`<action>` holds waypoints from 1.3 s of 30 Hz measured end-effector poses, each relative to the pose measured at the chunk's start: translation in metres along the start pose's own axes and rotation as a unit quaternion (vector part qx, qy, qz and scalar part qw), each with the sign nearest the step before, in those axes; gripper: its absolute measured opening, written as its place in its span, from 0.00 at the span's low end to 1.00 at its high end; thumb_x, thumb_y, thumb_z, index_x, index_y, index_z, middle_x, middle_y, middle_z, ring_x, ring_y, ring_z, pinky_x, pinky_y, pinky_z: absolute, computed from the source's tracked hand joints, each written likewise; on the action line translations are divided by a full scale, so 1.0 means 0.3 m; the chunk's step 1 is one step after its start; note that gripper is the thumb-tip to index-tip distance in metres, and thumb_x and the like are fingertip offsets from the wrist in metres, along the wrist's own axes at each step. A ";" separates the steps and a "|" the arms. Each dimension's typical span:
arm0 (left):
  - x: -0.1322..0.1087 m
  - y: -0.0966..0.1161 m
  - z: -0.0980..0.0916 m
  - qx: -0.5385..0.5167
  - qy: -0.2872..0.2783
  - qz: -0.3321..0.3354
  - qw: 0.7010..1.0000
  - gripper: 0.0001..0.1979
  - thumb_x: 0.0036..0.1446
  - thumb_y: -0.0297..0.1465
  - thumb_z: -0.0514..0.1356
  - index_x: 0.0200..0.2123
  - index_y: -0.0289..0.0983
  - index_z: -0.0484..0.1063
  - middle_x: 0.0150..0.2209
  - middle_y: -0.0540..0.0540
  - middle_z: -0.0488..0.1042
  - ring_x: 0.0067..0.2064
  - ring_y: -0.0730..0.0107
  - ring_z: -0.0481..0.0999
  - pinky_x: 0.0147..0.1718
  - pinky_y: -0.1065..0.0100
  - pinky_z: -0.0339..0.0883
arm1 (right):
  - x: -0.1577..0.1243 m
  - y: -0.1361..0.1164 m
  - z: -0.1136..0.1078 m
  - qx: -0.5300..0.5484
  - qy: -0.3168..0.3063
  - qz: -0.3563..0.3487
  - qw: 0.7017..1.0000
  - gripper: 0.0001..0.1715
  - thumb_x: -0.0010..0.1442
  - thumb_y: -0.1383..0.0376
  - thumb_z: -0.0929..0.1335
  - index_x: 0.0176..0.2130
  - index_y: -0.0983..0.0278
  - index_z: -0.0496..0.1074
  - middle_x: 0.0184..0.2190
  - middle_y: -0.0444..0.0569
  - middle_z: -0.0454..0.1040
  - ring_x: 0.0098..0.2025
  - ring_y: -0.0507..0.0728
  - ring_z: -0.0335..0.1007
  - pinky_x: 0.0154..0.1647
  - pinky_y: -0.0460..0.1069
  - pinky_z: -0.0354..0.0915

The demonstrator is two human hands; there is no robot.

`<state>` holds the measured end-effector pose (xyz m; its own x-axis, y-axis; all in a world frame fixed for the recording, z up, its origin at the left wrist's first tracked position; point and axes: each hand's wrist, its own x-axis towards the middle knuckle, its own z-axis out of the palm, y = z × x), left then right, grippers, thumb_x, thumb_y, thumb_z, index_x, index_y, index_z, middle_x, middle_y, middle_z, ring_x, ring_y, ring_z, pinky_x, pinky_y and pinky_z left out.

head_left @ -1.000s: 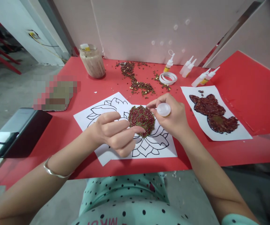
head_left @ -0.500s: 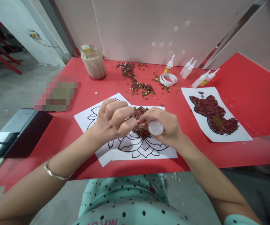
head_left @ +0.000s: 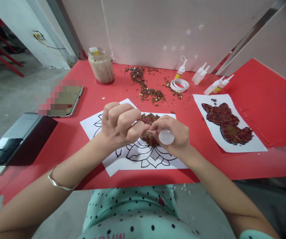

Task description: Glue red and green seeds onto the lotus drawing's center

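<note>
My left hand (head_left: 119, 124) is closed, fingers curled, its thumb and forefinger tips pinched; whatever is between them is too small to make out. Its tips meet those of my right hand (head_left: 179, 132), which is wrapped round a small white plastic glue bottle (head_left: 166, 136). Only the bottle's round base shows, facing me. Both hands hover over a paper (head_left: 133, 164) with a black-outlined flower drawing. Red and green beans (head_left: 150, 141) fill the flower's centre, partly hidden behind my fingers. A second drawn sheet (head_left: 89, 124) lies partly under it at the left.
Loose beans (head_left: 152, 94) are scattered behind the papers, near a glass jar (head_left: 101, 68). A white tape roll (head_left: 179, 85) and several glue bottles (head_left: 213, 85) are at the back right. A bean-covered picture (head_left: 252, 146) lies right. At left are a phone (head_left: 74, 101) and a dark glossy box (head_left: 37, 139).
The view has shifted slightly. My fingertips have come together a little higher over the beans; the bottle stays in my right hand.
</note>
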<state>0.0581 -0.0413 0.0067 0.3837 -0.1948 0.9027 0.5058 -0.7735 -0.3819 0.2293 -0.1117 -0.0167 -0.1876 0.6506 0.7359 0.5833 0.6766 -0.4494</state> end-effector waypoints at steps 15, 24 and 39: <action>-0.011 0.013 0.014 -0.073 -0.016 0.028 0.997 0.12 0.49 0.22 0.60 0.28 0.40 0.58 0.33 0.51 0.64 0.35 0.71 0.65 0.29 0.66 0.55 | 0.031 0.017 -0.034 -0.028 -0.102 -0.080 0.991 0.06 0.59 0.73 0.63 0.34 0.61 0.64 0.29 0.47 0.73 0.36 0.54 0.69 0.34 0.50 0.67; -0.020 0.036 0.017 -0.054 -0.035 0.019 0.998 0.14 0.51 0.25 0.61 0.30 0.41 0.56 0.34 0.52 0.64 0.37 0.72 0.66 0.30 0.67 0.58 | 0.032 0.020 -0.035 -0.030 -0.073 -0.098 0.992 0.08 0.58 0.73 0.63 0.29 0.61 0.63 0.25 0.45 0.71 0.30 0.52 0.65 0.27 0.48 0.64; -0.001 0.027 0.012 0.036 -0.043 0.031 0.998 0.15 0.53 0.35 0.62 0.30 0.41 0.54 0.36 0.49 0.65 0.36 0.70 0.67 0.28 0.67 0.60 | 0.043 0.038 -0.067 -0.024 -0.130 -0.056 0.990 0.01 0.59 0.67 0.67 0.34 0.63 0.67 0.28 0.48 0.72 0.31 0.52 0.68 0.29 0.48 0.65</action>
<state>0.0648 -0.0454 0.0026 0.4795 -0.1861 0.8576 0.5313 -0.7162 -0.4525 0.2494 -0.1026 -0.0021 -0.4461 0.6431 0.6224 0.5831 0.7364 -0.3431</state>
